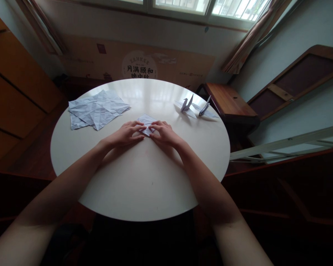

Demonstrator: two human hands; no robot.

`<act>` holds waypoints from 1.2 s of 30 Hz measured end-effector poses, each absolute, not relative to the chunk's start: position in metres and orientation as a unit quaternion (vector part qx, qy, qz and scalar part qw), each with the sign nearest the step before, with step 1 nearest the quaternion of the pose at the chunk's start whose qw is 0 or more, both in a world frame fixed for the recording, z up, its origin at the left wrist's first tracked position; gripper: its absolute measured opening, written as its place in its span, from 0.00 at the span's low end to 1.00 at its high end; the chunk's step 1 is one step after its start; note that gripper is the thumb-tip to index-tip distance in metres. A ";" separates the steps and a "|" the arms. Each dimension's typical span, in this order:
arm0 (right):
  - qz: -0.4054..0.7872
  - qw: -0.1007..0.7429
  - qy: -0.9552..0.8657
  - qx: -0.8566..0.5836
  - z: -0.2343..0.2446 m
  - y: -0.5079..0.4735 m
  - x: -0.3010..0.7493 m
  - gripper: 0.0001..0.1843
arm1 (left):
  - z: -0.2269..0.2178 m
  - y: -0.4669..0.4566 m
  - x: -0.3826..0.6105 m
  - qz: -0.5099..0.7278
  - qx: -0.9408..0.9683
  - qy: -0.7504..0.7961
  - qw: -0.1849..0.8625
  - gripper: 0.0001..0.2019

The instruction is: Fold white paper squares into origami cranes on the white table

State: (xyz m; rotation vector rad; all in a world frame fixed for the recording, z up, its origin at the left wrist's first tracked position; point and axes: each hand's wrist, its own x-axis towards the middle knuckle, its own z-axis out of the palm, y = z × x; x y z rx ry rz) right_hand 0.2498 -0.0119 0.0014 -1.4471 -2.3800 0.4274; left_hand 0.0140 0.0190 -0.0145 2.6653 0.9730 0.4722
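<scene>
A small piece of folded paper (146,119), diamond-shaped with visible creases, lies on the white round table (122,192) between my two hands. My left hand (128,132) has its fingertips on the paper's left corner. From the other side, my right hand (165,133) holds the right corner with bent fingers. The thumbs rest near the paper's lower edge, and the fingers cover both side corners. Two folded paper cranes (186,107) (204,109) stand farther back on the right. Creased, unfolded paper sheets (98,108) lie overlapping at the back left.
Beyond the table's right edge stands a brown wooden stool or bench (227,99). A long printed cardboard panel (180,62) leans under the window (180,5). Wooden cabinets (13,81) stand on the left, and a wooden headboard-like panel (296,79) rests against the right wall.
</scene>
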 end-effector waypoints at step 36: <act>0.144 0.164 -0.834 -0.507 0.001 -0.011 0.250 0.21 | -0.020 0.023 0.013 0.173 0.919 0.331 0.129 0.25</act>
